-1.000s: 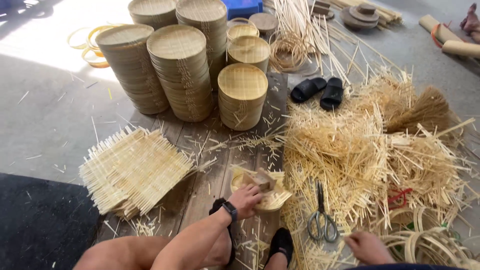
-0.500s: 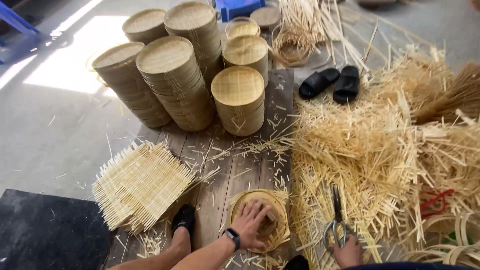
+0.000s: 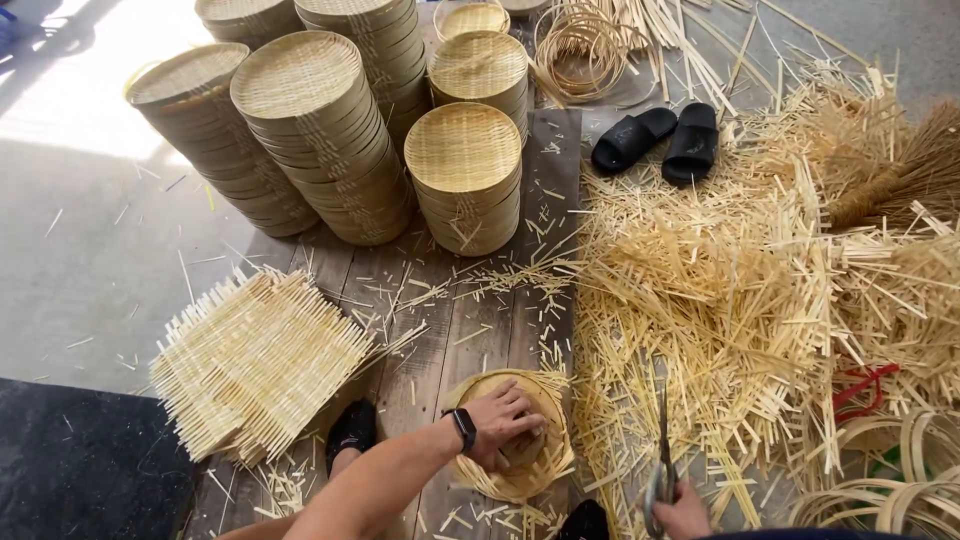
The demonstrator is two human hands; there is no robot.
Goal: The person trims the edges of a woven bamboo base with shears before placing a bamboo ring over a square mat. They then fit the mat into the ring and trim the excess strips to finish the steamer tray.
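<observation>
This is a basket-weaving workshop set up on the floor. Tall stacks of finished round woven trays (image 3: 310,130) stand at eleven to twelve o'clock on worn wooden planks (image 3: 480,330). A heap of cut bamboo splints (image 3: 720,300) fills three o'clock, square woven mats (image 3: 255,360) lie at eight o'clock, and coiled bamboo hoops (image 3: 580,45) sit at one o'clock. Trimmings litter the concrete floor (image 3: 90,260).

Bright daylight, glare patch upper left, soft shadows, sharp focus
</observation>
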